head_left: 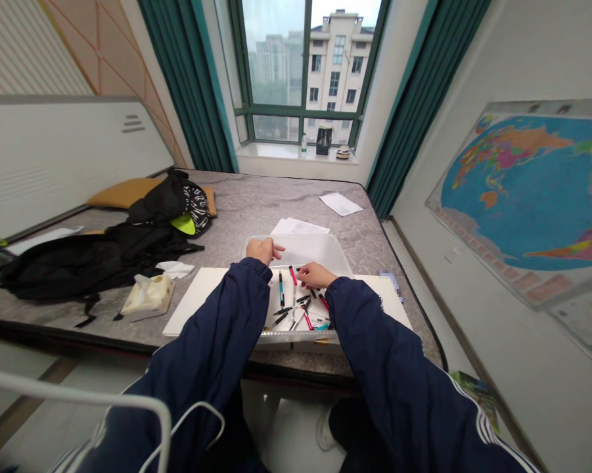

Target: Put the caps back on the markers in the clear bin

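Note:
A clear plastic bin [296, 336] stands in front of me with several pens and markers lying loose in it. My left hand [262, 250] hangs over the bin's far left corner, its fingers partly stretched to the right and nothing visible in them. Lower down inside the bin, my right hand [315, 274] has its fingers curled together; whatever they grip is hidden. Just left of those fingertips lies a red marker [292, 274]. A blue-and-black pen [281, 289] rests below my left hand, and another red marker [308, 320] is nearer the front.
White boards or sheets [194, 302] lie beside the bin on a grey mattress [256, 197]. Papers [300, 226] are behind it. To the left are a tissue pack [148, 295] and a black backpack [93, 256]. A white cable [79, 392] crosses the lower left foreground.

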A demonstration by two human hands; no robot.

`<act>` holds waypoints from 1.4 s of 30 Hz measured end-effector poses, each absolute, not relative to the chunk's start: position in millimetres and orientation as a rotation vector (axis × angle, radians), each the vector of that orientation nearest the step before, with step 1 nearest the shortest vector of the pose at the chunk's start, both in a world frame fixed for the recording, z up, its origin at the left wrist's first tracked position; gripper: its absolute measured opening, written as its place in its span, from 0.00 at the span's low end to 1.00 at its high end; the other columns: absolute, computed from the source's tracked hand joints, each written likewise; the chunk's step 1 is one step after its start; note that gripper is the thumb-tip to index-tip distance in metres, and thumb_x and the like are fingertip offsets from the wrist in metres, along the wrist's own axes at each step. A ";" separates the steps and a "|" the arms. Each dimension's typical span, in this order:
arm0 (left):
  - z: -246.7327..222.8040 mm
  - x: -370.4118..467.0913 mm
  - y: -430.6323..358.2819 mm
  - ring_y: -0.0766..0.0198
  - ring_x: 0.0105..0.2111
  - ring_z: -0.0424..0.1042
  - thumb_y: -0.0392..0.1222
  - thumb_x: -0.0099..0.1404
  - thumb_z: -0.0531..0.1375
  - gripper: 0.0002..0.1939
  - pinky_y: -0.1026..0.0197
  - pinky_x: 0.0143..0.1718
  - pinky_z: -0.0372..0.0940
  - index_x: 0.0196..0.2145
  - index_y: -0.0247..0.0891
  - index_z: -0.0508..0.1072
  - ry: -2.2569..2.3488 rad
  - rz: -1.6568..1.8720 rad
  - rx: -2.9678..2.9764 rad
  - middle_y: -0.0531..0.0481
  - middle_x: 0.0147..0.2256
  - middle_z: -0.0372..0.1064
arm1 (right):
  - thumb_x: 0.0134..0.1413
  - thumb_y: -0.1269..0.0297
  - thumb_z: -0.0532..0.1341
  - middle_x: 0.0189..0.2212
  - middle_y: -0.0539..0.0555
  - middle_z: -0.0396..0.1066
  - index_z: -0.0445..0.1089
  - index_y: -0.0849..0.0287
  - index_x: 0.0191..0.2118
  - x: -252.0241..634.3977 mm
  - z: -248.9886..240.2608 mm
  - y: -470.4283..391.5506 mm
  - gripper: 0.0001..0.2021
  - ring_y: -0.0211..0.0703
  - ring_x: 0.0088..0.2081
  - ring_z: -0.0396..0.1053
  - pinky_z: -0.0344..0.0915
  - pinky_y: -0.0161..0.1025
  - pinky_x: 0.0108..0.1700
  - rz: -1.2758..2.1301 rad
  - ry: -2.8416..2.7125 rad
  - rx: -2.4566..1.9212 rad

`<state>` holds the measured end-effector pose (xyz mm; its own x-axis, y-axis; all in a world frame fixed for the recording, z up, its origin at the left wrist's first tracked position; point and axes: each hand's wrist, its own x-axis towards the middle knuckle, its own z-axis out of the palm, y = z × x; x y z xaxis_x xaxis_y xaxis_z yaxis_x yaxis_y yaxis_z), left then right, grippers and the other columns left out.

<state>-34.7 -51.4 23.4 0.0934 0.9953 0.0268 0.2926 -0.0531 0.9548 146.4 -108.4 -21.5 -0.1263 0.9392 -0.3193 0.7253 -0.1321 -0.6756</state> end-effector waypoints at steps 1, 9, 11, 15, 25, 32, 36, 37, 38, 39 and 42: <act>22.2 -32.1 -53.8 0.59 0.27 0.76 0.46 0.61 0.48 0.22 0.64 0.26 0.67 0.21 0.34 0.76 1.375 0.928 1.561 0.42 0.24 0.76 | 0.61 0.63 0.59 0.27 0.55 0.77 0.73 0.64 0.33 144.8 -20.4 -109.6 0.10 0.32 0.22 0.69 0.60 0.26 0.23 1.099 -1.874 -1.873; 13.7 -30.3 -86.7 0.69 0.16 0.69 0.39 0.64 0.52 0.13 0.67 0.25 0.64 0.43 0.37 0.72 1.276 0.403 2.013 0.52 0.25 0.77 | 0.55 0.60 0.64 0.23 0.51 0.74 0.73 0.62 0.29 125.9 -14.4 -132.6 0.10 0.35 0.27 0.71 0.61 0.29 0.31 1.106 -2.352 -1.695; 14.5 -34.4 -92.4 0.69 0.17 0.70 0.40 0.65 0.51 0.13 0.67 0.26 0.64 0.44 0.39 0.71 1.275 0.478 2.038 0.53 0.25 0.77 | 0.54 0.58 0.65 0.25 0.52 0.74 0.75 0.61 0.31 121.9 -12.4 -139.6 0.10 0.37 0.29 0.71 0.60 0.30 0.33 0.998 -2.448 -1.696; 18.7 -38.1 -95.9 0.67 0.19 0.71 0.41 0.65 0.51 0.13 0.65 0.27 0.65 0.43 0.39 0.71 1.246 0.522 2.014 0.54 0.25 0.77 | 0.52 0.58 0.66 0.30 0.53 0.75 0.76 0.60 0.34 117.7 -9.2 -146.8 0.10 0.39 0.33 0.71 0.59 0.32 0.35 0.879 -2.550 -1.642; 20.7 -32.6 -88.3 0.68 0.17 0.69 0.43 0.66 0.51 0.13 0.66 0.23 0.63 0.42 0.38 0.71 1.157 0.452 1.933 0.52 0.25 0.76 | 0.45 0.70 0.67 0.29 0.51 0.75 0.76 0.58 0.33 111.4 1.6 -146.0 0.06 0.39 0.33 0.70 0.56 0.32 0.32 0.948 -2.737 -1.542; 31.1 -34.8 -98.2 0.68 0.20 0.69 0.43 0.66 0.52 0.13 0.66 0.25 0.62 0.42 0.38 0.73 1.108 0.489 1.933 0.52 0.26 0.77 | 0.45 0.66 0.68 0.30 0.53 0.75 0.77 0.56 0.34 103.5 -3.5 -158.9 0.07 0.42 0.33 0.71 0.56 0.33 0.31 1.006 -2.887 -1.473; 35.4 -33.3 -94.8 0.67 0.19 0.69 0.42 0.65 0.52 0.12 0.65 0.26 0.62 0.41 0.38 0.73 1.116 0.480 1.875 0.52 0.26 0.77 | 0.45 0.69 0.67 0.31 0.53 0.76 0.77 0.55 0.36 103.1 -4.0 -157.1 0.09 0.43 0.34 0.72 0.56 0.33 0.32 0.990 -2.896 -1.470; 35.4 -33.0 -93.9 0.67 0.19 0.69 0.42 0.65 0.52 0.12 0.65 0.26 0.63 0.41 0.38 0.73 1.115 0.480 1.867 0.52 0.26 0.76 | 0.46 0.69 0.67 0.31 0.53 0.76 0.77 0.55 0.36 102.2 -3.7 -157.0 0.09 0.42 0.34 0.72 0.56 0.33 0.32 0.993 -2.894 -1.453; 35.0 -32.9 -93.2 0.67 0.20 0.69 0.42 0.65 0.53 0.12 0.65 0.27 0.63 0.41 0.38 0.73 1.110 0.481 1.864 0.52 0.26 0.76 | 0.46 0.70 0.66 0.31 0.53 0.76 0.77 0.55 0.36 100.8 -3.4 -157.4 0.09 0.42 0.34 0.72 0.56 0.33 0.32 1.011 -2.894 -1.428; 34.3 -32.9 -92.7 0.67 0.20 0.70 0.42 0.65 0.53 0.12 0.64 0.27 0.63 0.41 0.38 0.73 1.105 0.483 1.864 0.52 0.26 0.77 | 0.46 0.70 0.66 0.31 0.52 0.76 0.77 0.55 0.37 99.2 -3.3 -158.1 0.09 0.42 0.34 0.72 0.56 0.33 0.32 1.046 -2.900 -1.393; 31.4 -33.3 -92.1 0.67 0.21 0.70 0.43 0.66 0.53 0.13 0.64 0.28 0.64 0.42 0.37 0.74 1.100 0.487 1.863 0.51 0.26 0.76 | 0.47 0.71 0.66 0.31 0.52 0.76 0.78 0.54 0.37 94.6 -3.3 -160.2 0.09 0.41 0.34 0.72 0.57 0.33 0.32 1.154 -2.937 -1.299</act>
